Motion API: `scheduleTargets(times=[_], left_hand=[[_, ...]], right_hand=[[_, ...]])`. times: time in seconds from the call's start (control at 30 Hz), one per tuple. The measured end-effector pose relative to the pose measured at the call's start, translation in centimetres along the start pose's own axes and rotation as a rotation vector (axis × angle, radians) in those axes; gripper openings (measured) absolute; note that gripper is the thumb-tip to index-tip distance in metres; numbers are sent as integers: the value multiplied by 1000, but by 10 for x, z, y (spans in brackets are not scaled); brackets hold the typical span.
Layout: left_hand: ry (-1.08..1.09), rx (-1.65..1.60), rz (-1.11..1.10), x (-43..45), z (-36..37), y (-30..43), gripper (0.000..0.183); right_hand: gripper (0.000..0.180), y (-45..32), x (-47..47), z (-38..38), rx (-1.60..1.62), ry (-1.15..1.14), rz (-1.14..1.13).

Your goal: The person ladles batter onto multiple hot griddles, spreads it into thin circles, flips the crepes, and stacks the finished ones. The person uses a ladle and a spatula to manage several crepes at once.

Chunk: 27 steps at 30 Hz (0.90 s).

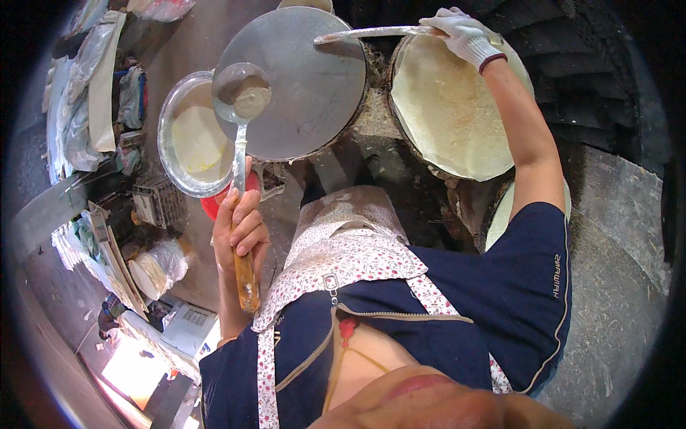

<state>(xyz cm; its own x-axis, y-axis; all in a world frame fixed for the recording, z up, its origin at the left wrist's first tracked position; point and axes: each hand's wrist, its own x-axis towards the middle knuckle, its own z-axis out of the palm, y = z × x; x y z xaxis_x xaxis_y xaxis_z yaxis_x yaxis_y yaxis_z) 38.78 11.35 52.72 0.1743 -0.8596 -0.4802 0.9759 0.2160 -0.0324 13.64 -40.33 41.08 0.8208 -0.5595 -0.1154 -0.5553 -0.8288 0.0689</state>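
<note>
My left hand (pixel 247 225) grips the wooden handle of a metal ladle (pixel 242 91), whose bowl holds some pale batter over the left edge of a round griddle (pixel 305 80). A metal basin (pixel 201 145) of pale batter with yellow streaks stands to the left, partly under the ladle. My right hand (pixel 462 33), in a white knit glove with a dark red cuff, holds a long batter-smeared spreader (pixel 364 34). The spreader's far end is over the griddle's upper right part. Below the gloved hand, a thin pale sheet of batter (pixel 450 112) covers a second round griddle.
Another pale round surface (pixel 501 217) shows partly behind my right arm. A red container (pixel 214 202) is under the basin's edge. At the left are a wire-sided crate (pixel 159 202), plastic-wrapped stacks (pixel 88 96) and a bagged round stack (pixel 155 271).
</note>
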Motion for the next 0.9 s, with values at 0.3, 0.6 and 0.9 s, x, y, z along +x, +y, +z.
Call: scheduleTargets(times=[0.3,0.6,0.9], left_hand=[[-33,39,-50,8,-3,37,58],[-3,60,-32,8,2,34,58],[-11,72,-13,7,2,29,59]], right_hand=[[47,-94,12,28,77,259,-476],[28,-85,-19,9,170,230,-456],[34,-94,-28,-10,149,178,-353]])
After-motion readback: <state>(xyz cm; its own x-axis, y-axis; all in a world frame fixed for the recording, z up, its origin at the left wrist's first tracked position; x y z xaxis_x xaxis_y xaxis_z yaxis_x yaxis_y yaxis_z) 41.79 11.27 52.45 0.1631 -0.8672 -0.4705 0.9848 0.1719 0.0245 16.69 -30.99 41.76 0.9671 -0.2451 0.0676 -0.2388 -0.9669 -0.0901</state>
